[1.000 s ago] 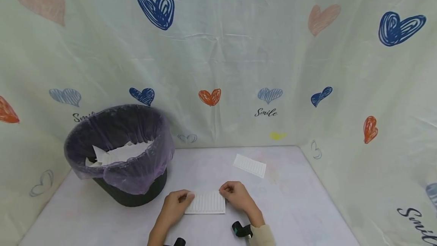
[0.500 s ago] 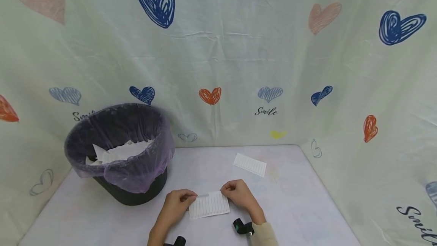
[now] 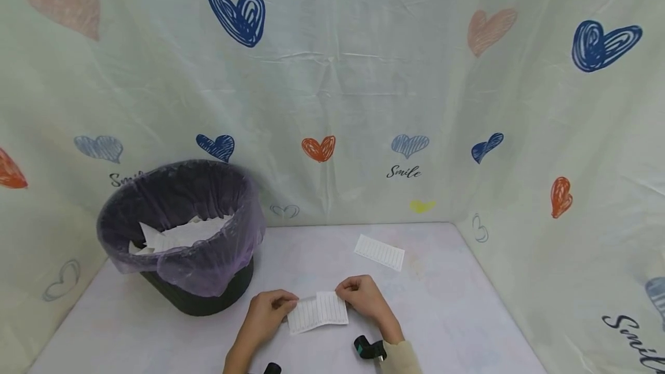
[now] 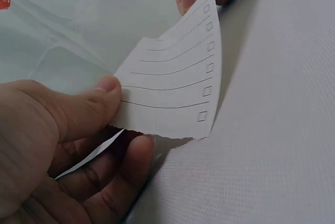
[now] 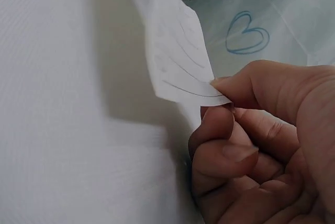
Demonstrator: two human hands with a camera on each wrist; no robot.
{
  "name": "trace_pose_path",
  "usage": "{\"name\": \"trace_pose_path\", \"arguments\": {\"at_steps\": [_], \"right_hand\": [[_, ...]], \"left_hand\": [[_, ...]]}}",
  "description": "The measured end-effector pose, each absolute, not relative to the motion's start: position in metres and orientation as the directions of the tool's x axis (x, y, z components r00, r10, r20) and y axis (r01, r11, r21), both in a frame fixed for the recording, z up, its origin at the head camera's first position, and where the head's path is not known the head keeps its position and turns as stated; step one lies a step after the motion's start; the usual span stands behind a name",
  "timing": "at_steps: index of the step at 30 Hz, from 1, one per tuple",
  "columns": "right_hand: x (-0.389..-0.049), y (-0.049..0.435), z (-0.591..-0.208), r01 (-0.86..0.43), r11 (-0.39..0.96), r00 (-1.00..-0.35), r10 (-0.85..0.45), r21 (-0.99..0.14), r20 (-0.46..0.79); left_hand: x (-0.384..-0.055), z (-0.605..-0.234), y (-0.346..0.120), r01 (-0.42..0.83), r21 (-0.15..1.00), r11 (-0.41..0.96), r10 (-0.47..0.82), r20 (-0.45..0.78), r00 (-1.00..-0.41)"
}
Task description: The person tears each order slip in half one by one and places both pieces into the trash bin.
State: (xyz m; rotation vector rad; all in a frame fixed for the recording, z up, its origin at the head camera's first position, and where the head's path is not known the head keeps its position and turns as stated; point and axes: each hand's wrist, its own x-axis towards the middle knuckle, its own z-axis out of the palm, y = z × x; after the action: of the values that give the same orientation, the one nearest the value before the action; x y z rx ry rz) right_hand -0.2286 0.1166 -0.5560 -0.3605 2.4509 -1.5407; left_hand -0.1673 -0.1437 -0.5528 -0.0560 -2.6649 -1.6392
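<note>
A small white paper sheet (image 3: 317,313) with printed lines and a row of little checkboxes is held between both hands, low over the table. My left hand (image 3: 267,311) pinches its left end between thumb and fingers. My right hand (image 3: 362,298) pinches its upper right corner. In the head view the top edge has a step near the middle, and the sheet bends there. The left wrist view shows the paper (image 4: 172,85) curved, with a ragged near edge and another paper edge among the left fingers. In the right wrist view the paper (image 5: 180,59) has a notch in its side.
A second lined paper (image 3: 380,251) lies flat on the white table (image 3: 457,316), farther back. At the left stands a black bin (image 3: 208,299) with a purple liner bag (image 3: 208,267), holding white paper pieces (image 3: 189,232). A heart-printed curtain (image 3: 363,91) hangs behind.
The sheet was flat and straight-edged one second ago. Its top edge then became stepped, and now it bends at the middle. Both hands have shifted only slightly.
</note>
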Motion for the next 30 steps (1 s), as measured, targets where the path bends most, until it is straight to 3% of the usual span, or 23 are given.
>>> {"name": "trace_pose_path", "arguments": {"at_steps": [11, 30], "right_hand": [[-0.233, 0.116, -0.56, -0.087, 0.424, -0.944, -0.324, -0.901, -0.061], [-0.229, 0.106, -0.559, -0.053, 0.444, -0.969, -0.238, -0.894, -0.061]], "left_hand": [[-0.169, -0.556, -0.139, -0.026, 0.88, 0.474, -0.056, 0.001, -0.998], [-0.17, -0.555, -0.14, -0.065, 0.885, 0.461, -0.083, -0.03, -0.996]]}}
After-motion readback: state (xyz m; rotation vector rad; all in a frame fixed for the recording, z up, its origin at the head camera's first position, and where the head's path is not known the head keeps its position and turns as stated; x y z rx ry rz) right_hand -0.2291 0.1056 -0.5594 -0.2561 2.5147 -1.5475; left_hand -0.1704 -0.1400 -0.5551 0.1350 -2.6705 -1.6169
